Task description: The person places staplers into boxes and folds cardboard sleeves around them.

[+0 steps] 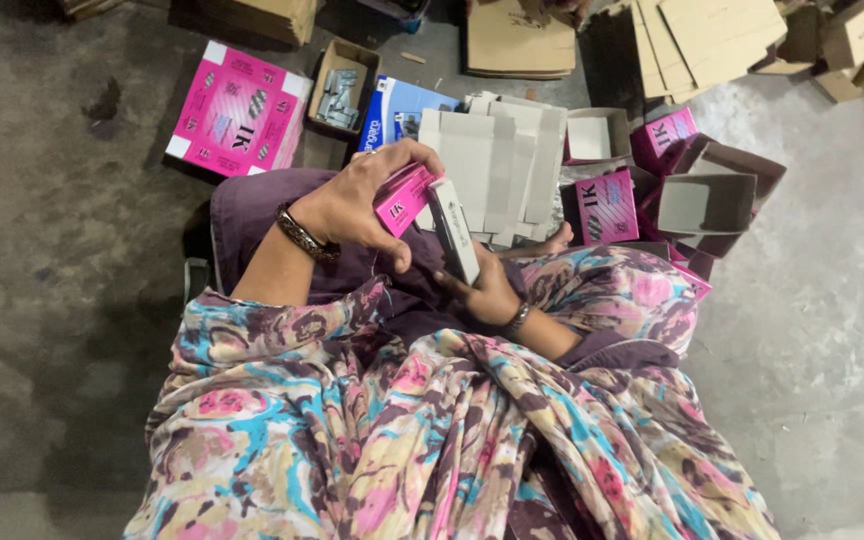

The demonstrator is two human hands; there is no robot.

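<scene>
I sit on the floor with a flowered cloth over my lap. My left hand [372,195], with a dark bangle at the wrist, grips a small pink box [404,197] from above. My right hand [487,290] holds a flat grey-white card piece [454,230] that stands on edge right next to the pink box. Both hands meet over my lap, the pink box touching the grey piece.
A stack of flat grey box blanks [497,160] lies just ahead. Folded pink boxes [607,205] and open grey trays [707,200] pile at the right. A large pink box [240,110], a small carton of metal parts [340,95], brown cartons [517,40] lie on the concrete floor [832,300].
</scene>
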